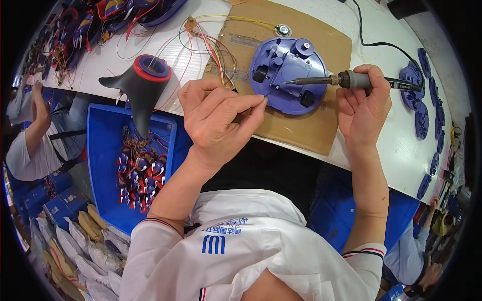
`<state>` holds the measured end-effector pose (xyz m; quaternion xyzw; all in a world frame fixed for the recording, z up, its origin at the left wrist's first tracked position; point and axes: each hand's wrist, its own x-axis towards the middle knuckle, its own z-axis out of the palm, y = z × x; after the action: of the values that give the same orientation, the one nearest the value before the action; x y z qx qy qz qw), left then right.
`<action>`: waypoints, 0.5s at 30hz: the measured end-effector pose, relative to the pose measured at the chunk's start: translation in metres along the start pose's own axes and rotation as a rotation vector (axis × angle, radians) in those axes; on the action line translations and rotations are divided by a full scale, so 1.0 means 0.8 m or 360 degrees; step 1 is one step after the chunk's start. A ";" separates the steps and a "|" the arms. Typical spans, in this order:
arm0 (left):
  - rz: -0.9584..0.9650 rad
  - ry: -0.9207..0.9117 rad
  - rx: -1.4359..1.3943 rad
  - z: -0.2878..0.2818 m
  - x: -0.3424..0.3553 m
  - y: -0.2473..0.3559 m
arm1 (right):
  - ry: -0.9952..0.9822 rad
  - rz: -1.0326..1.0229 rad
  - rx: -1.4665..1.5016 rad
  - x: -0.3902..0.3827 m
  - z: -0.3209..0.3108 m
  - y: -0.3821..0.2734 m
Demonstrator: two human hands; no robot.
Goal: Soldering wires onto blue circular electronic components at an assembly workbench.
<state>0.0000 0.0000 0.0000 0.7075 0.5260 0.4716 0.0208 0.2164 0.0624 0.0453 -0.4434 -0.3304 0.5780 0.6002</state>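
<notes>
My right hand [365, 108] grips a soldering iron [354, 80] by its grey handle. The iron's tip points left, over a round purple plastic base [314, 67] with small black wheels, whose inner side faces up. At the lower left rim of that base, my left hand [216, 113] is closed in a pinch on what looks like a thin dark wire [271, 92]. Whether the iron's tip touches anything, I cannot tell. A small round speaker [283, 30] with yellow wires lies beyond the base. Loose coloured wires [217, 55] run beside my left hand.
Brown cardboard [321, 133] lies beneath the base. A black, horn-shaped part [145, 85] with a red ring stands left. Below it, a blue bin [98, 150] holds wired parts. Purple pieces [422, 123] line the right edge; the iron's black cable [384, 44] arcs behind. Co-workers sit both sides.
</notes>
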 end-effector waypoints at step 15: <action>-0.0225 0.0018 0.0806 -0.105 0.047 -0.103 | 0.0108 0.0040 0.0082 0.004 0.005 -0.011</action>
<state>-0.1177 0.0267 0.0275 0.6490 0.6755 0.3262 -0.1270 0.2164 0.0664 0.0548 -0.4511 -0.2893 0.5784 0.6150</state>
